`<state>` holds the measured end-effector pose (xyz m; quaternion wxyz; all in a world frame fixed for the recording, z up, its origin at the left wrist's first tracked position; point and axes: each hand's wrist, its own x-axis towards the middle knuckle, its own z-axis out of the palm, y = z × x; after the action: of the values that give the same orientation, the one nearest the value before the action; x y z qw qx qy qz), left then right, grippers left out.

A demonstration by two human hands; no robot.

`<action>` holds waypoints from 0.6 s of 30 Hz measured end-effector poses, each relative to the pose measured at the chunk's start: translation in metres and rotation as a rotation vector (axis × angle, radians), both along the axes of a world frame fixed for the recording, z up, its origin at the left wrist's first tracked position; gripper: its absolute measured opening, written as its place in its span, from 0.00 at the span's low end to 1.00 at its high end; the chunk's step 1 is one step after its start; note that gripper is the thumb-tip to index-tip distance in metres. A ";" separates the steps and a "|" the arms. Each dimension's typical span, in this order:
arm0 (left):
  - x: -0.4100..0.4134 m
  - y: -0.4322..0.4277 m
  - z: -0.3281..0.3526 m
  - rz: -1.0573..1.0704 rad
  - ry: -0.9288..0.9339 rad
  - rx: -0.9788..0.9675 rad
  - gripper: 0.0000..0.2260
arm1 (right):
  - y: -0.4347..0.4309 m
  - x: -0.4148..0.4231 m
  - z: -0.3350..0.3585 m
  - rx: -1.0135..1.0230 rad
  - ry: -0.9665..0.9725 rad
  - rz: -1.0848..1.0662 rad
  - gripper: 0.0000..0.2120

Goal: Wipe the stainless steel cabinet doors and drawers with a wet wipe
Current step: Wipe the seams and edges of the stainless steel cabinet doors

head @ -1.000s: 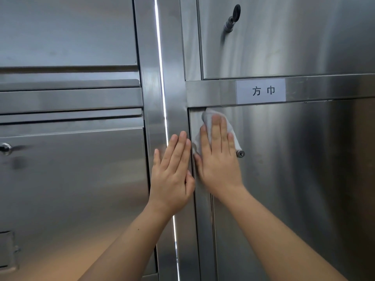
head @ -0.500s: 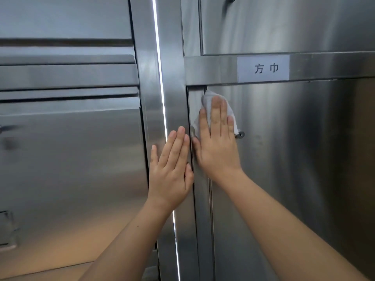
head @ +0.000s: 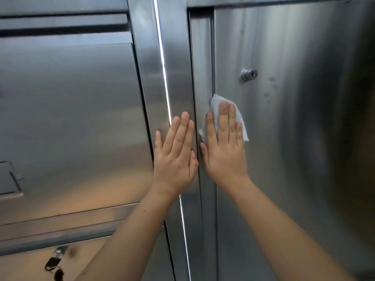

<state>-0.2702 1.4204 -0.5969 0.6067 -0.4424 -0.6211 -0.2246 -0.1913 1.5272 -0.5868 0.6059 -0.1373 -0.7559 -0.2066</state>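
A white wet wipe (head: 241, 121) lies flat on the left edge of the right stainless steel cabinet door (head: 294, 138). My right hand (head: 224, 147) presses it there with straight fingers, a little below the door's round lock (head: 249, 74). My left hand (head: 175, 153) lies flat, fingers straight, on the vertical steel post (head: 176, 78) between the two cabinets, right beside the right hand. The palm of the right hand hides most of the wipe.
The left cabinet door (head: 71, 118) fills the left half, with a recessed latch (head: 10, 179) at its left edge. Below it a key with a dark fob (head: 53, 262) hangs from a lock. Small smudges (head: 271, 86) mark the right door near its lock.
My right hand has slid the wipe down the door's left edge, uncovering the lock. The left hand moved down the post beside it. The view dropped; the white label is out of frame.
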 end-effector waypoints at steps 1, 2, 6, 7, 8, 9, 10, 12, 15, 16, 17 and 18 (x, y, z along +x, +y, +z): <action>0.000 0.000 -0.006 -0.003 -0.001 0.000 0.23 | 0.000 -0.001 -0.006 -0.005 0.003 0.006 0.25; 0.000 0.001 -0.012 -0.005 -0.003 0.003 0.23 | 0.000 -0.001 -0.011 -0.012 0.005 0.015 0.25; 0.000 0.001 -0.034 -0.003 -0.012 0.006 0.23 | 0.001 -0.002 -0.034 -0.026 0.000 0.024 0.25; 0.000 0.002 -0.040 -0.007 -0.016 0.012 0.23 | 0.000 -0.001 -0.041 -0.030 -0.004 0.019 0.25; 0.000 0.001 -0.046 -0.015 -0.022 0.018 0.22 | -0.001 -0.001 -0.048 -0.034 -0.008 0.015 0.25; 0.000 0.001 -0.052 -0.025 -0.030 0.022 0.22 | -0.002 -0.001 -0.055 -0.040 -0.012 0.015 0.25; 0.000 0.001 -0.057 -0.035 -0.038 0.025 0.22 | -0.003 -0.001 -0.061 -0.048 -0.014 0.017 0.25; 0.001 0.002 -0.069 -0.046 -0.059 0.035 0.22 | -0.004 -0.003 -0.070 -0.061 -0.009 0.012 0.25; 0.004 0.004 -0.087 -0.031 -0.098 0.062 0.21 | -0.002 -0.009 -0.074 -0.056 0.017 -0.011 0.25; 0.005 0.005 -0.093 -0.016 -0.104 0.071 0.21 | 0.000 -0.010 -0.076 -0.047 0.025 -0.010 0.25; 0.006 0.006 -0.099 0.001 -0.109 0.079 0.21 | 0.002 -0.011 -0.079 -0.036 0.031 -0.005 0.25; 0.007 0.006 -0.104 0.013 -0.115 0.086 0.22 | 0.003 -0.011 -0.085 -0.028 0.036 0.002 0.25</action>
<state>-0.2636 1.4264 -0.7010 0.5902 -0.3980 -0.6475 -0.2721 -0.2020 1.5301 -0.6716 0.6175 -0.1487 -0.7479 -0.1927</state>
